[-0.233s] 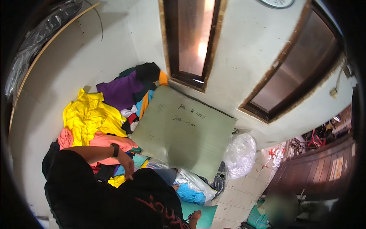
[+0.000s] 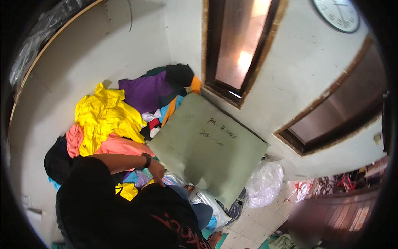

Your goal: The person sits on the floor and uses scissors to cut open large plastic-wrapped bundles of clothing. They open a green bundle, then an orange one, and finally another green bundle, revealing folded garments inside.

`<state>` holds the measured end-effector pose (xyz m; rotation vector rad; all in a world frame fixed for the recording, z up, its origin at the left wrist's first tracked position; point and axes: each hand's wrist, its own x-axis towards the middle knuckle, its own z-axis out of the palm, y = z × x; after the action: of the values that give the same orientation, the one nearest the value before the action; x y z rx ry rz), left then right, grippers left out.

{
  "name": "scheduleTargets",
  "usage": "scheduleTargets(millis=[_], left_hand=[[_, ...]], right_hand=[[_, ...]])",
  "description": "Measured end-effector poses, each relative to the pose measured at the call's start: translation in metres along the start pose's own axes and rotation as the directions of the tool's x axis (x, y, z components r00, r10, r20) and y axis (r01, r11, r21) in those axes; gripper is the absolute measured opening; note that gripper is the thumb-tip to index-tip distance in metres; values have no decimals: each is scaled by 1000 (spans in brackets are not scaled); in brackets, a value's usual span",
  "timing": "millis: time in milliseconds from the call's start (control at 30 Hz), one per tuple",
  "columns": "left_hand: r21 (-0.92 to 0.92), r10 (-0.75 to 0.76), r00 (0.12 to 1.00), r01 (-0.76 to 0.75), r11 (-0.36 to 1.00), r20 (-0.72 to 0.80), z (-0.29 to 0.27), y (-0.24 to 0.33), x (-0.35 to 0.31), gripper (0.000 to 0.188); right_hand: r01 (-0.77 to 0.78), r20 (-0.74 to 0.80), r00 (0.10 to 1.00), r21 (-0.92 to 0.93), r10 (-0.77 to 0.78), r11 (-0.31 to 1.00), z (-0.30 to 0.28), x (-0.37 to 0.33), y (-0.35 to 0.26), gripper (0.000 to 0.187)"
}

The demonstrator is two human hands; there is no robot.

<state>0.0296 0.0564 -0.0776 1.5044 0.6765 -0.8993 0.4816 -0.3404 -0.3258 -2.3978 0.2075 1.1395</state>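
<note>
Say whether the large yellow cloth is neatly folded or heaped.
Heaped: the large yellow cloth lies rumpled, with irregular creases and uneven edges.

Moderate indoor light, tall window (image 2: pixel 238 54) glares, green board (image 2: pixel 211 145) carries soft shadow, fisheye bends edges into black rim, lower right blurs.

Round clock (image 2: pixel 338 14) on white wall (image 2: pixel 300 54) — two dark-framed windows (image 2: pixel 239 50) — clear bag (image 2: pixel 265 185), floor tiles (image 2: pixel 253 216).
</note>
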Motion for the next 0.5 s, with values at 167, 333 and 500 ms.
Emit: scheduleTargets(millis=[167, 333, 500], left_hand=[[53, 94, 841, -78, 996, -533, 8, -3, 72, 59], [-177, -138, 729, 24, 984, -671, 51, -3, 131, 55], [-424, -427, 503, 128, 896, -751, 123, 8, 187, 58]], right_hand=[[108, 174, 981, -123, -86, 987, 13, 35, -77, 64], [315, 437, 882, -267, -177, 911, 54, 101, -150, 58], [436, 515, 835, -399, -197, 807, 85, 202, -215, 54]])
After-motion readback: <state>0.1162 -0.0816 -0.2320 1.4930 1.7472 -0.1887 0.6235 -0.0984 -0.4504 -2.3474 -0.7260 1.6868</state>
